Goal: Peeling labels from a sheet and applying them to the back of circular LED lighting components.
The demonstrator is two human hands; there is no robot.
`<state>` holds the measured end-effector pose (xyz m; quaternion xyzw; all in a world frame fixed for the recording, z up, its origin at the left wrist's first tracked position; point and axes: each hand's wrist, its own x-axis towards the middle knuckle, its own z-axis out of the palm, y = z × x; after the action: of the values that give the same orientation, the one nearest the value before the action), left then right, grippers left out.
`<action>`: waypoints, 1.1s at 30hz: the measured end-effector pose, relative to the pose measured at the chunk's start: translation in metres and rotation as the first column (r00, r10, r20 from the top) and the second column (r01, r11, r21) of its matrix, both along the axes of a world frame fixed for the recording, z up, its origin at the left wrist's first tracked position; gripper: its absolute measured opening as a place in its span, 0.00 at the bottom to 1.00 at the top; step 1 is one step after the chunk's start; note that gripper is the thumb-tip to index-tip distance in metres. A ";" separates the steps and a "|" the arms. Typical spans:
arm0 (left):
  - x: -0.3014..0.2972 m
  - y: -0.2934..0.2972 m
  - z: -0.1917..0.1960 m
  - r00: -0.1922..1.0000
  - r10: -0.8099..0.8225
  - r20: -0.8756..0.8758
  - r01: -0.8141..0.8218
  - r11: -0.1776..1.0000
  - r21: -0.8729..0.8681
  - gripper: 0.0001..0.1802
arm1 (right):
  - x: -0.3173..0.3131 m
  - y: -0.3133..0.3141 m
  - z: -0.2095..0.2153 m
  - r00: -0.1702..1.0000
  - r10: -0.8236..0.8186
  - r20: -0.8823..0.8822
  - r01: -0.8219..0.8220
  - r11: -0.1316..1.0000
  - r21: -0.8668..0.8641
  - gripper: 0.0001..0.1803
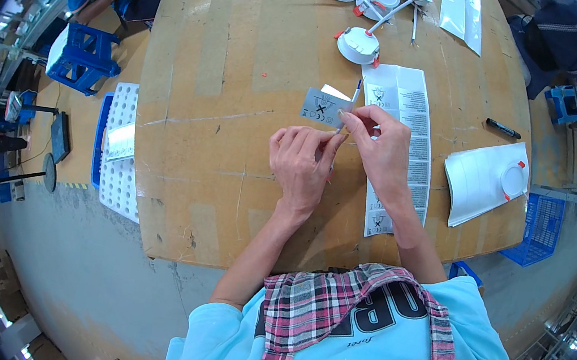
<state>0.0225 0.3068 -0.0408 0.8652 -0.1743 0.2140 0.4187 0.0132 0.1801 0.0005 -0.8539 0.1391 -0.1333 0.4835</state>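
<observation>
While your right hand (pixel 380 148) pinches the grey label (pixel 326 106) at its near right corner, thumb and forefinger closed on it, the label stretches away to the left of those fingers. Your left hand (pixel 301 163) lies just below it, fingers together and flat on something I cannot make out. Right of the label runs the long white label sheet (pixel 412 123); beyond it sit round white lamps (pixel 359 45).

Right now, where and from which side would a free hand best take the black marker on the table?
Take the black marker across the middle of its barrel, from above. It lies flat on the cardboard-covered table, apart from the label sheet and the white stack, so both long sides are free.
</observation>
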 end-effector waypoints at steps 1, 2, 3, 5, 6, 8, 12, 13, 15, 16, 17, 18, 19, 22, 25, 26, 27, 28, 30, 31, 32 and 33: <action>0.000 0.000 0.000 1.000 0.001 0.002 -0.001 1.000 -0.002 0.08 | 0.000 0.000 -0.001 1.000 0.004 0.000 -0.004 1.000 -0.003 0.12; 0.000 0.000 0.000 1.000 0.001 0.003 -0.001 1.000 -0.003 0.08 | 0.000 0.000 -0.001 1.000 0.008 0.001 -0.008 1.000 -0.007 0.12; 0.000 0.000 0.000 1.000 0.002 0.003 -0.002 1.000 -0.003 0.08 | -0.001 0.000 -0.002 1.000 0.008 0.001 -0.008 1.000 -0.008 0.12; 0.000 0.000 0.000 1.000 0.005 0.004 -0.005 1.000 -0.004 0.08 | -0.001 0.000 -0.002 1.000 0.021 -0.007 -0.021 1.000 -0.006 0.12; -0.001 0.001 0.000 1.000 0.003 -0.012 -0.003 1.000 -0.001 0.08 | -0.001 0.000 -0.003 1.000 0.023 -0.007 -0.023 1.000 -0.007 0.12; -0.001 0.001 0.000 1.000 0.001 -0.028 -0.001 1.000 0.003 0.08 | -0.001 0.001 -0.003 1.000 0.021 0.018 -0.021 1.000 0.009 0.11; 0.000 0.001 -0.002 1.000 -0.011 -0.027 0.011 1.000 -0.012 0.08 | -0.001 0.000 -0.004 0.999 0.038 0.010 -0.038 0.999 0.016 0.11; 0.000 0.001 -0.003 0.999 -0.016 -0.040 0.015 1.000 -0.017 0.08 | -0.001 0.000 -0.004 0.999 0.046 0.013 -0.046 0.998 0.049 0.11; 0.001 0.002 -0.004 0.999 -0.027 -0.042 0.025 0.999 -0.041 0.08 | -0.001 -0.001 -0.005 0.998 0.053 0.015 -0.054 0.995 0.082 0.11; 0.001 0.002 -0.005 0.998 -0.035 -0.061 0.032 0.998 -0.058 0.09 | -0.001 -0.002 -0.005 0.998 0.062 0.029 -0.065 0.992 0.111 0.11; 0.001 0.002 -0.005 0.998 -0.036 -0.052 0.033 0.998 -0.061 0.09 | -0.001 -0.002 -0.006 0.996 0.068 0.057 -0.076 0.987 0.143 0.10; 0.002 0.003 -0.006 0.997 -0.052 -0.063 0.047 0.996 -0.079 0.09 | 0.000 -0.002 -0.006 0.997 0.069 0.044 -0.075 0.987 0.141 0.10; 0.002 0.003 -0.006 0.994 -0.065 -0.082 0.058 0.994 -0.093 0.09 | 0.000 -0.003 -0.006 0.996 0.076 0.047 -0.083 0.985 0.150 0.10; 0.002 0.004 -0.007 0.991 -0.086 -0.098 0.074 0.990 -0.116 0.09 | -0.001 -0.003 -0.006 0.995 0.085 0.056 -0.093 0.983 0.161 0.09; 0.003 0.005 -0.007 0.991 -0.092 -0.099 0.079 0.989 -0.129 0.09 | -0.002 -0.003 -0.006 0.994 0.088 0.067 -0.098 0.982 0.161 0.08; 0.003 0.005 -0.007 0.991 -0.095 -0.089 0.083 0.988 -0.131 0.09 | -0.002 -0.003 -0.006 0.992 0.090 0.085 -0.103 0.982 0.161 0.08; 0.003 0.005 -0.007 0.991 -0.099 -0.094 0.086 0.988 -0.130 0.09 | -0.002 -0.003 -0.006 0.993 0.090 0.073 -0.101 0.982 0.159 0.08; 0.002 0.005 -0.007 0.989 -0.101 -0.107 0.087 0.988 -0.126 0.09 | -0.002 -0.003 -0.006 0.993 0.091 0.076 -0.102 0.981 0.162 0.08; 0.002 0.005 -0.007 0.990 -0.102 -0.097 0.089 0.988 -0.126 0.09 | -0.002 -0.003 -0.007 0.993 0.091 0.079 -0.103 0.980 0.167 0.07; 0.002 0.005 -0.007 0.989 -0.100 -0.107 0.087 0.989 -0.121 0.09 | -0.002 -0.003 -0.007 0.993 0.094 0.075 -0.105 0.980 0.169 0.07; 0.002 0.005 -0.006 0.990 -0.101 -0.096 0.089 0.988 -0.123 0.09 | -0.002 -0.003 -0.007 0.993 0.094 0.076 -0.106 0.979 0.174 0.07; 0.001 0.005 -0.006 0.989 -0.108 -0.099 0.094 0.986 -0.138 0.09 | -0.002 -0.003 -0.007 0.993 0.096 0.070 -0.107 0.979 0.173 0.07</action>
<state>0.0238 0.3116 -0.0472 0.8355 -0.1808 0.1575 0.4943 0.0108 0.1773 -0.0066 -0.8091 0.0918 -0.1216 0.5676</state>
